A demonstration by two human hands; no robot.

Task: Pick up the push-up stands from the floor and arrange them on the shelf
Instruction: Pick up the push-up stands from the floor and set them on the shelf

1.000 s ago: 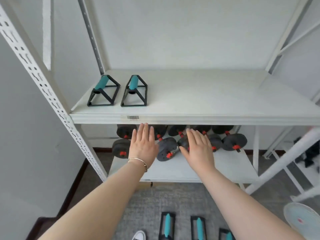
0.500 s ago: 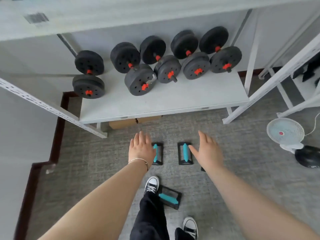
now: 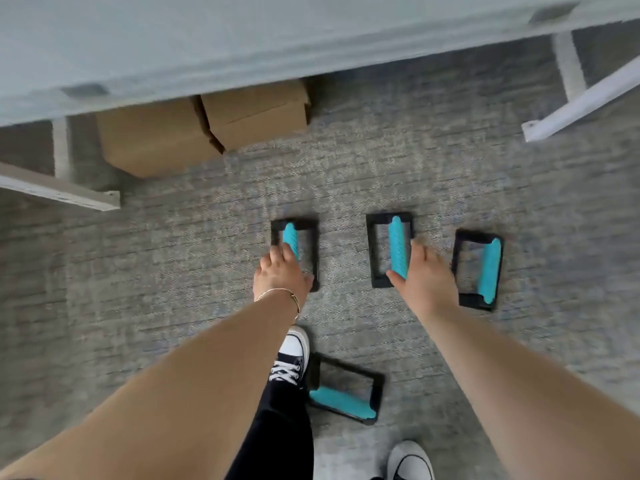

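Stands: four on the floor [image 3: 138, 306]. Left hand [image 3: 280, 273] curling onto one stand [image 3: 294, 252], right hand [image 3: 424, 277] onto another stand [image 3: 391, 249]; neither grip fully closed. We judge them light and rigid; take the ribbed teal bars.

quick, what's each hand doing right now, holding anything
left hand: fingers on the teal grip of the left push-up stand; a closed grasp cannot be told.
right hand: on the middle push-up stand; same, cannot be told.
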